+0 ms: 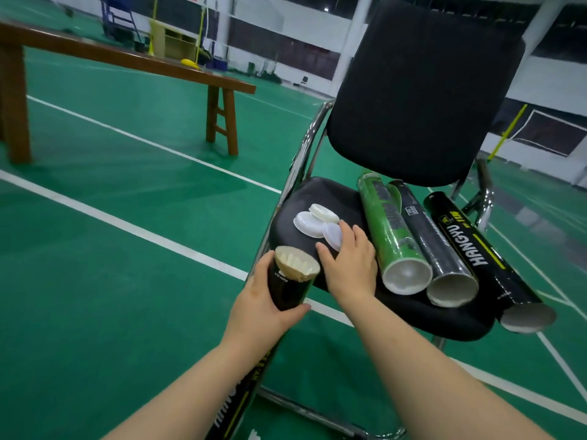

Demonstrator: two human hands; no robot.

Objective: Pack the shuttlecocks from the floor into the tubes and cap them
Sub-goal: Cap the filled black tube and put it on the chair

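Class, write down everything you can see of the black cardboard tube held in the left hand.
The black cardboard tube is a long cylinder with yellow and white print, with small "PUSH OUT" lettering near its mouth. Uncapped, it shows white shuttlecock feathers inside its pale-lined opening. It tilts, open end up, its lower length running down toward the camera. The left hand grips it just below the mouth.

A black padded chair [422,90] on a chrome frame fills the right side. At upper left, a brown wooden bench [127,60] stands on the green floor [95,265] (white court lines [127,226] cross it). A yellow cabinet [178,42] sits at top centre.
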